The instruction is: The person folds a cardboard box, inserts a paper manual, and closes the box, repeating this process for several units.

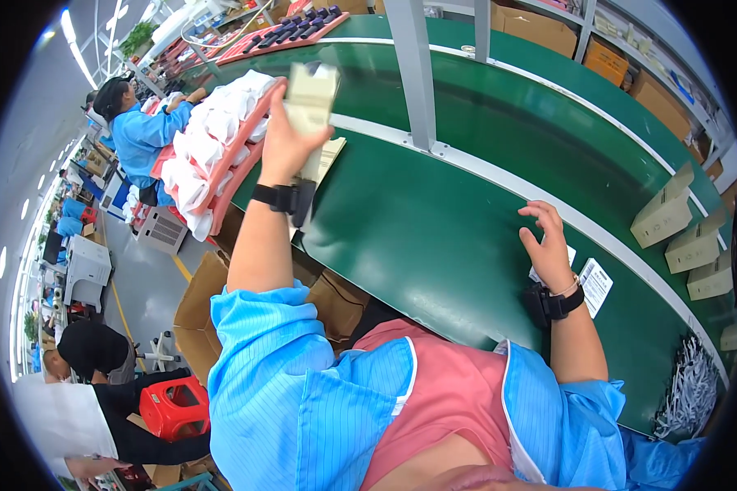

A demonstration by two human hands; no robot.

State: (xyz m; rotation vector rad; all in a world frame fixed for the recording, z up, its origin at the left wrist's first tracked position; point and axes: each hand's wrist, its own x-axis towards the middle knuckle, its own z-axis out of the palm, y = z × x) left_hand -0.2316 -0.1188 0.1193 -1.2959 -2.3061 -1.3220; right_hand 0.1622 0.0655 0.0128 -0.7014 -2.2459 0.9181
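Observation:
My left hand [291, 141] is raised at the left end of the green table [401, 237], closed around a small cream carton [309, 98] that is smeared by motion. Below that hand, more flat cream card [329, 157] lies on the tabletop, partly covered by my wrist. Over the right side of the table is my right hand [547, 247], its fingers apart and slightly curled, with nothing in them. White printed sheets [594, 286] lie beside my right wrist, some of them partly hidden by the hand.
Pink trays [229, 176] piled with white-wrapped items stand at the left, a blue-clad co-worker [143, 123] behind them. A grey post [412, 74] rises at the table's far rail. Several cream cartons [665, 214] stand far right. Shredded strips [688, 393] lie lower right, an opened cardboard box [196, 307] lower left.

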